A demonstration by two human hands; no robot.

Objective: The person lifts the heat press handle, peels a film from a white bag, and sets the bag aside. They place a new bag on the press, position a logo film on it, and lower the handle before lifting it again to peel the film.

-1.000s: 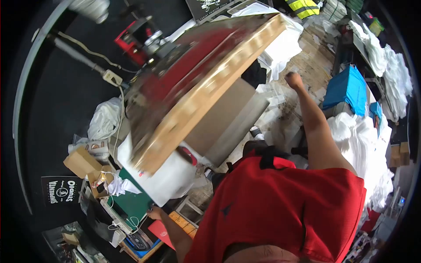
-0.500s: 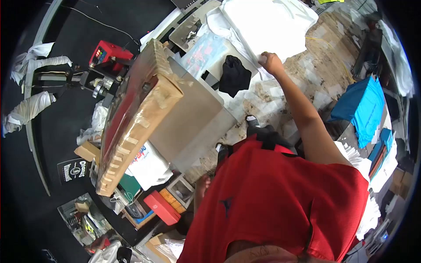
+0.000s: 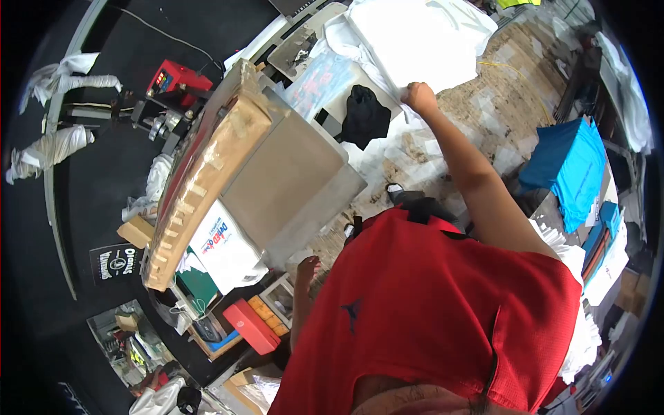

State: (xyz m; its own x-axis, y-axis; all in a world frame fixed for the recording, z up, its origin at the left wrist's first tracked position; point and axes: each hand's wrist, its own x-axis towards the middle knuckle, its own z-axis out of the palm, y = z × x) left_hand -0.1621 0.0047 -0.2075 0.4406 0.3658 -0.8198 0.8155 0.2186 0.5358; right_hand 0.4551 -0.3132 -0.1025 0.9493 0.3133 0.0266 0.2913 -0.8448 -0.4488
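Observation:
My right hand [image 3: 419, 98] is closed at the near edge of a white garment [image 3: 432, 45], which lies spread over a flat board. Its fingers are curled over the fabric there. Beside that hand, a crumpled black cloth [image 3: 365, 119] rests on a light surface. My left hand [image 3: 308, 270] hangs low beside my body with its fingers apart, touching nothing visible. To its left lies a folded white printed shirt [image 3: 225, 245], at the lower edge of a flat brown-grey board [image 3: 283, 183].
A large taped cardboard-edged frame [image 3: 214, 173] stands left of the board. Below are a red box [image 3: 251, 326] and a tray [image 3: 280, 299]. Blue fabric [image 3: 570, 169] drapes a stand on the right. A yellow cord [image 3: 508, 68] crosses the paper-littered floor [image 3: 477, 104].
My left hand has come forward into fuller view. My right hand stays at the white garment's edge, shifted slightly left in the picture. The whole view has tilted a little.

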